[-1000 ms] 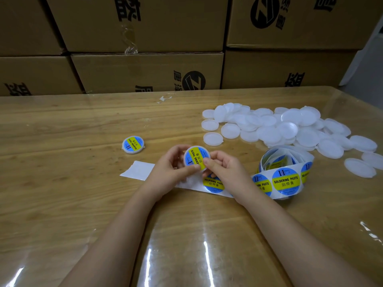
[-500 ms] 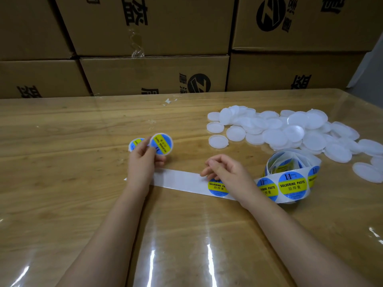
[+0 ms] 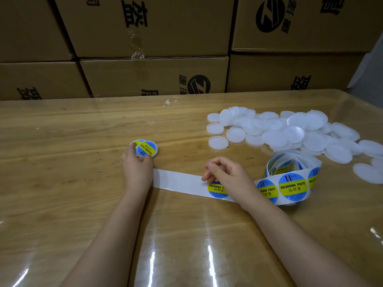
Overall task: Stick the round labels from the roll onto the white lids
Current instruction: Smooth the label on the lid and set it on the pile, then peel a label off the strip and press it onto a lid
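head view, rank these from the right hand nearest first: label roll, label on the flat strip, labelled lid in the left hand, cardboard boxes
1. Label on the strip: at the right hand's fingertips.
2. Label roll: just to its right, by the wrist.
3. Labelled lid: across to the left, held by the left hand.
4. Cardboard boxes: stacked behind the table's far edge.

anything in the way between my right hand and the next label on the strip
Nothing visible. The right hand sits directly over the next label on the backing strip, fingers curled at its upper edge; the roll lies off to its right.
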